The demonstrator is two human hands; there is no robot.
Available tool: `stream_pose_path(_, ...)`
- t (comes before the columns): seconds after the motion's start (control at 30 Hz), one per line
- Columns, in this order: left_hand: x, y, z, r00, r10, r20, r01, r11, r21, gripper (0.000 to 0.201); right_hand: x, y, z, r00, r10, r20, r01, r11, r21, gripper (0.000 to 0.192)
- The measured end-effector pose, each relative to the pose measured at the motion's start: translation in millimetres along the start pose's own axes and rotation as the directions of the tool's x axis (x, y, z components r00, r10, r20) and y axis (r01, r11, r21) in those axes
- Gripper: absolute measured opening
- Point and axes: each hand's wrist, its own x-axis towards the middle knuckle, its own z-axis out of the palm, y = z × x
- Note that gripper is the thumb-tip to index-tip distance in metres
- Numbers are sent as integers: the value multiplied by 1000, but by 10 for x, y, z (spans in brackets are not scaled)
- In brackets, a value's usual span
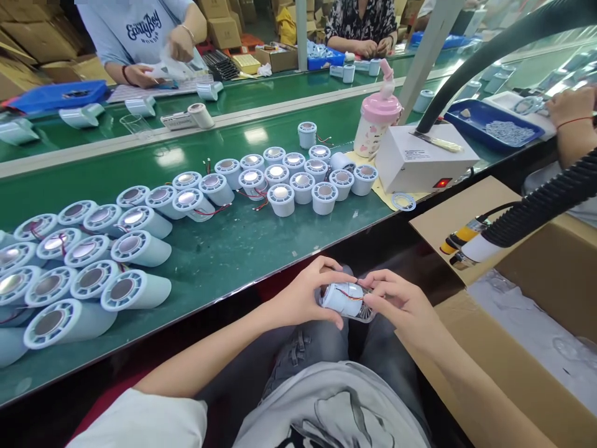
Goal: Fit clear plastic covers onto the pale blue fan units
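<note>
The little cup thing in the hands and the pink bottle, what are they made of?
The cup, held by the left hand and right hand, looks like smooth pale-blue plastic with an even matte skin; red wires run along it. The pink bottle seems plastic too: glossy lid, milky sides.

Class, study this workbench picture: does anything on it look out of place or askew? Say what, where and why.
A pink drinking cup stands on the green bench among work parts. A loose ring lies by the white box. Many pale cylinders at left lie tipped over, while the middle ones stand upright.
</note>
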Motion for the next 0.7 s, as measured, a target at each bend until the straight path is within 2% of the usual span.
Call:
stream_pose_path(0.13,-9,43,-7,984,-99,145,136,953,-271,69,57,3,-34,989,147,-36,-133,958,254,31)
stream_pose_path(0.2,-13,85,-7,976,-124,179,181,921,-345,68,70,5,-57,978,208,-25,-186,919,347,33)
stream_pose_path(0.27,-19,114,6,972,-157,174,214,900,-379,65,56,17,-72,984,176,26,-173,916,363,30)
stream_pose_path(0.33,-28,120,32,967,-204,152,251,861,-443,62,13,42,-75,996,44,71,-61,966,252,28)
stream_pose_path(0.4,-40,112,59,959,-244,143,283,804,-523,60,-51,74,-69,987,-147,71,148,989,-6,32)
stream_pose_path(0.43,-47,108,68,955,-258,149,296,778,-554,60,-86,87,-66,970,-234,62,240,960,-145,34)
stream_pose_path(0.5,-62,106,74,945,-274,181,327,747,-578,61,-148,98,-69,941,-333,64,335,887,-319,35)
stream_pose_path(0.6,-87,134,49,942,-254,219,334,780,-529,69,-201,73,-98,950,-296,99,312,897,-312,33)
stream_pose_path(0.7,-111,189,19,961,-190,202,263,857,-443,77,-209,38,-136,962,-250,113,271,934,-235,35)
